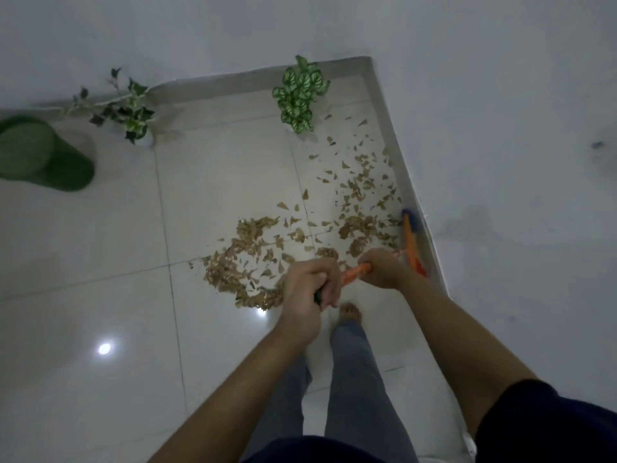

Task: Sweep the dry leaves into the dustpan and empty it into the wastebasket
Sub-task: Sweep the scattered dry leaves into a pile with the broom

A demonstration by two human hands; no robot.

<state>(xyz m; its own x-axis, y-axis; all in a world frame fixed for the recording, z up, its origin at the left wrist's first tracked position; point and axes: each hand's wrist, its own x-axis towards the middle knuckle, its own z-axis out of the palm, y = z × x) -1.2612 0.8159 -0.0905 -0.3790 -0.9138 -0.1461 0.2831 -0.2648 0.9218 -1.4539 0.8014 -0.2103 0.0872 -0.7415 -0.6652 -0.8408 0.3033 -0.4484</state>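
Both hands, left hand (309, 289) and right hand (384, 269), grasp the orange broom handle (356, 273). Scattered dry brown leaves (247, 259) lie on the white tiled floor (100, 262); sweep from the wall with short, low strokes toward the pile.

Two hands – left hand (309, 285), right hand (384, 269) – one broom (411, 240), two plants (300, 93) (128, 110), one green wastebasket (43, 153), dry leaves (253, 255) uncountable.
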